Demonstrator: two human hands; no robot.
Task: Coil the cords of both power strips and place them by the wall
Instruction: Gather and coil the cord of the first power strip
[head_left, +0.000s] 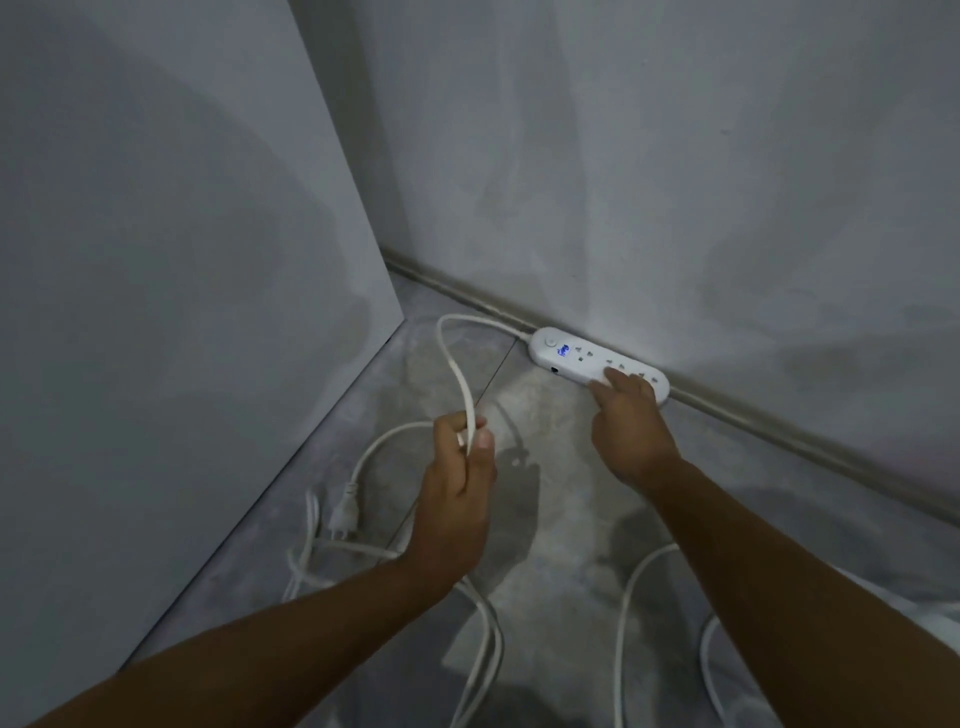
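Observation:
A white power strip (571, 358) with a blue lit display lies on the floor against the baseboard of the far wall. My right hand (631, 421) rests on its right end, fingers on the sockets. Its white cord (452, 358) arcs left from the strip and down into my left hand (460, 478), which is closed around it. Below that hand the cord runs on in loose loops, and a white plug (345, 512) lies on the floor to the left. A second white cord (626, 613) lies at the lower right; its strip is hidden behind my right arm.
A tall grey panel (182, 312) stands on the left, forming a corner with the far wall (675, 182). A baseboard (779, 431) runs along that wall. The floor (550, 519) is grey marbled tile.

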